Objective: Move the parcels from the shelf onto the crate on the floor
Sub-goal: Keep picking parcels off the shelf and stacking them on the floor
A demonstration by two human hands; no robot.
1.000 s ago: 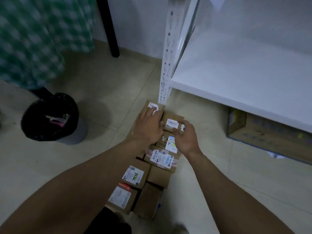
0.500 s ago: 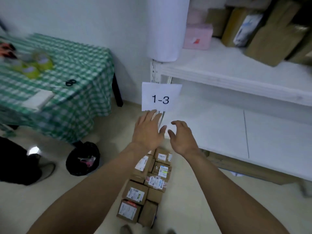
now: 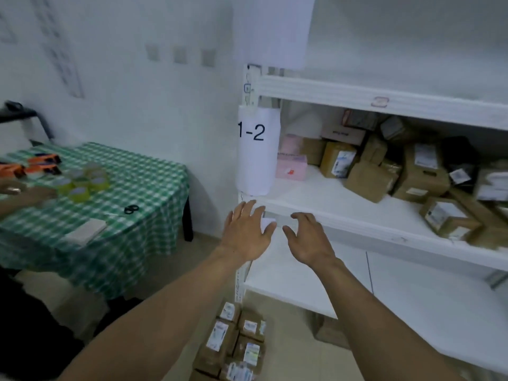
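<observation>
The left hand (image 3: 245, 232) and right hand (image 3: 308, 239) hover empty, fingers (image 3: 241, 209) open, before the shelf (image 3: 316, 199). Its parcels (image 3: 369, 180) — cardboard, probably light and stiff (corners may dent) — are best taken by 2 opposite sides.

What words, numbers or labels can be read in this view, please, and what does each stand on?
"1-2": on the white paper sign hung at the shelf post.
Red mark on the upper shelf beam: too blurred to read.
Labels on the shelf parcels and the floor parcels: too small and blurred to read.
</observation>
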